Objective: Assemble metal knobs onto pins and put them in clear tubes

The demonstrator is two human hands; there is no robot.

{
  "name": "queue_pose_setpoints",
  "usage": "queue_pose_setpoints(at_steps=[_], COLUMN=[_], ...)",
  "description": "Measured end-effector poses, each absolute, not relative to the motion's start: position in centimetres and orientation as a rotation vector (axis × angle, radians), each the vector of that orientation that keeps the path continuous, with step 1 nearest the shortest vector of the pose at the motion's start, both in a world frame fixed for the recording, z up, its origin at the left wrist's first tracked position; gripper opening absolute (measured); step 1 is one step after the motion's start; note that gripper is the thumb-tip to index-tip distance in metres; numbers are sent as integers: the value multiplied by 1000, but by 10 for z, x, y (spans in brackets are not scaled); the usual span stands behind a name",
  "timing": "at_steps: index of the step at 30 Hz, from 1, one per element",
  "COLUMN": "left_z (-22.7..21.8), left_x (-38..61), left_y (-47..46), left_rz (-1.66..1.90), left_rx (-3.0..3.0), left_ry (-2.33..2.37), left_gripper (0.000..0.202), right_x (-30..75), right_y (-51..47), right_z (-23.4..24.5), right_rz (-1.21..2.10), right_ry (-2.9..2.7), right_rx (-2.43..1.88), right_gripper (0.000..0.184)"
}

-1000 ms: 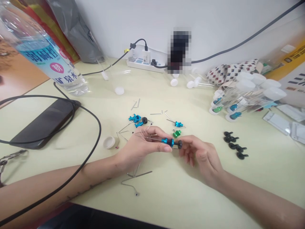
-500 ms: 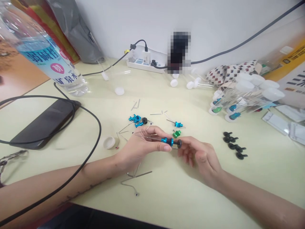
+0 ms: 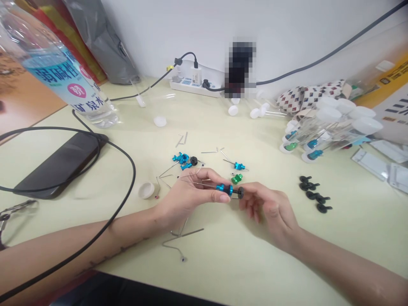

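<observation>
My left hand (image 3: pixel 191 195) pinches a small blue metal part (image 3: pixel 223 188) that sits on a thin wire, just above the pale yellow table (image 3: pixel 242 255). My right hand (image 3: pixel 267 206) meets it from the right, fingers closed on the black round knob (image 3: pixel 240 192) at the part's end. Right behind the hands lie a green part (image 3: pixel 236 179), a blue part on a wire (image 3: pixel 239 165) and a cluster of blue and black parts (image 3: pixel 184 160). Bent wires (image 3: pixel 181 238) lie under my left wrist.
A water bottle (image 3: pixel 63 80), a dark phone (image 3: pixel 60 163) and a looping black cable (image 3: pixel 127 170) fill the left side. Several black pieces (image 3: pixel 314 193) lie to the right, capped clear tubes (image 3: pixel 331 127) beyond them. A white cap (image 3: pixel 145 190) and a power strip (image 3: pixel 194 85) are further back.
</observation>
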State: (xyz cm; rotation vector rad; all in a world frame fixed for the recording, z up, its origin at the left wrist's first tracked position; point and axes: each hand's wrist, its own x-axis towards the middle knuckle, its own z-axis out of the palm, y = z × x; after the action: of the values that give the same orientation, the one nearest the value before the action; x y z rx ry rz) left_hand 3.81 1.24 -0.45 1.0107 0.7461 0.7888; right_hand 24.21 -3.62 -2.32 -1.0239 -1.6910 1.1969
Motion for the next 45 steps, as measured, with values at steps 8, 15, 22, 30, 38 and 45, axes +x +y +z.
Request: queue_pose_setpoints(at_steps=[8, 15, 22, 30, 38, 45], left_z=[-6, -6, -6, -7, -7, -6], left_x=[38, 38, 38, 37, 38, 37], left_y=[13, 12, 12, 12, 12, 12], left_rz=[793, 798, 797, 797, 802, 801], left_rx=[1028, 1015, 1017, 1023, 1014, 1014], left_ry=[723, 712, 719, 719, 718, 716], left_gripper=[18, 19, 18, 18, 19, 19], right_x=[243, 242, 243, 243, 242, 243], right_y=[-36, -35, -36, -36, -38, -38], right_z=[-24, -24, -25, -25, -26, -25], right_rz=[1189, 1206, 1183, 1156, 1155, 1144], right_ry=[-1681, -1680, -1666, -1671, -1673, -1682], right_rx=[-1033, -1022, -1039, -1022, -1030, -1047], right_gripper=[58, 58, 58, 56, 56, 57])
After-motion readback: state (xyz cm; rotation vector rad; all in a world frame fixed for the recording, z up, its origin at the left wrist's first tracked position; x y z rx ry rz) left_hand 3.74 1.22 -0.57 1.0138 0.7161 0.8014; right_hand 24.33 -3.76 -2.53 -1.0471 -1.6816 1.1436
